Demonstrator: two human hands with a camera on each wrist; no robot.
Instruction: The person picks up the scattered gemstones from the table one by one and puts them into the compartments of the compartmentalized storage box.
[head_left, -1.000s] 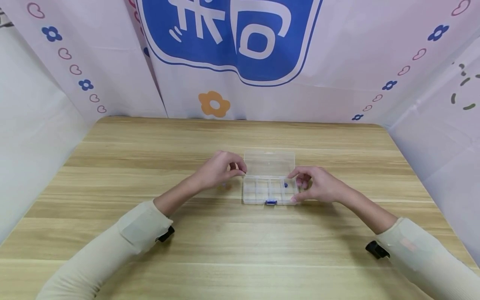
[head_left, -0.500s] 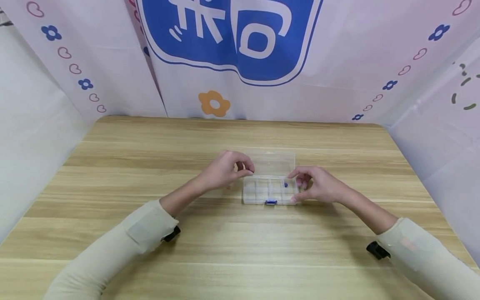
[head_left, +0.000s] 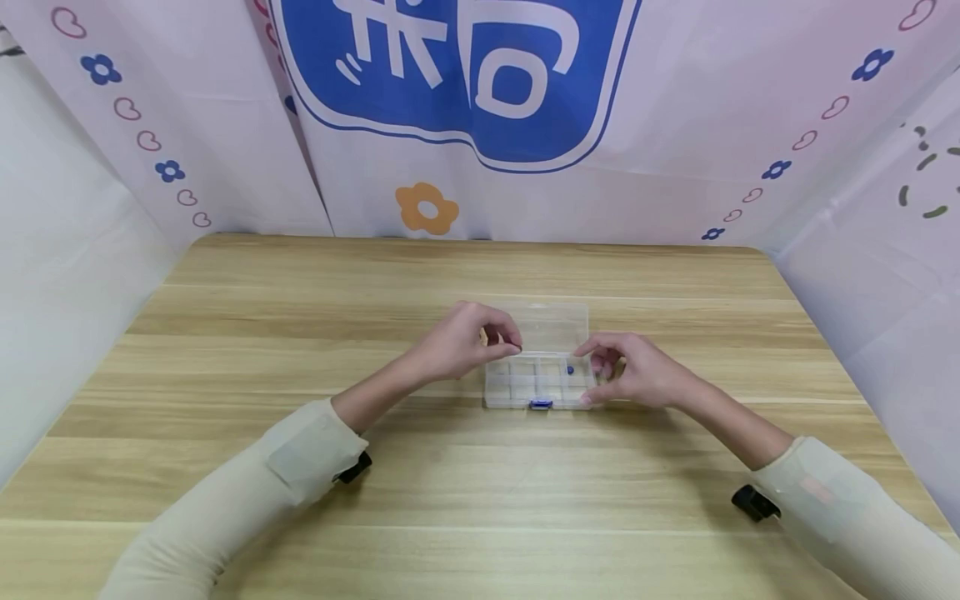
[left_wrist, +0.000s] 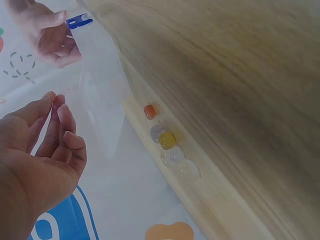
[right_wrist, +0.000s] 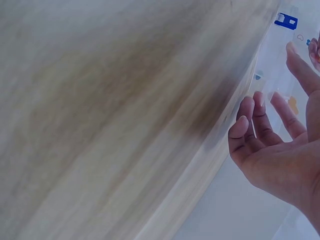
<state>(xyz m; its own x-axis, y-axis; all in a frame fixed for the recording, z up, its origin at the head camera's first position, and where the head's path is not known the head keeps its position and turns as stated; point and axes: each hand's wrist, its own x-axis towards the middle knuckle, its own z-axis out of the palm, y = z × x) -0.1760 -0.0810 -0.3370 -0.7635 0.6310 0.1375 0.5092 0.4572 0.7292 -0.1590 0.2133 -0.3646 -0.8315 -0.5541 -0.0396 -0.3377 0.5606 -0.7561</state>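
A clear plastic compartment box (head_left: 525, 392) with a blue latch (head_left: 541, 404) lies on the table, its clear lid (head_left: 555, 325) folded back. One dark blue bead (head_left: 570, 370) sits in the back right compartment. My left hand (head_left: 467, 343) is over the box's back left part and pinches a small orange-red bead (left_wrist: 54, 97) between thumb and forefinger. My right hand (head_left: 637, 371) holds the box at its right end, thumb at the front corner and forefinger at the back one. Several loose beads, among them an orange bead (left_wrist: 149, 111) and a yellow bead (left_wrist: 167, 140), lie beside the box.
The wooden table (head_left: 480, 492) ends at a white printed curtain (head_left: 660, 150) behind, with white sheets at both sides. In the head view my left hand hides the loose beads. Black wrist cameras sit under both cream sleeves (head_left: 292, 467).
My left hand has moved to the right, from beside the box's left edge to over its back left compartments, still pinching the bead. The right hand and the box stay in place.
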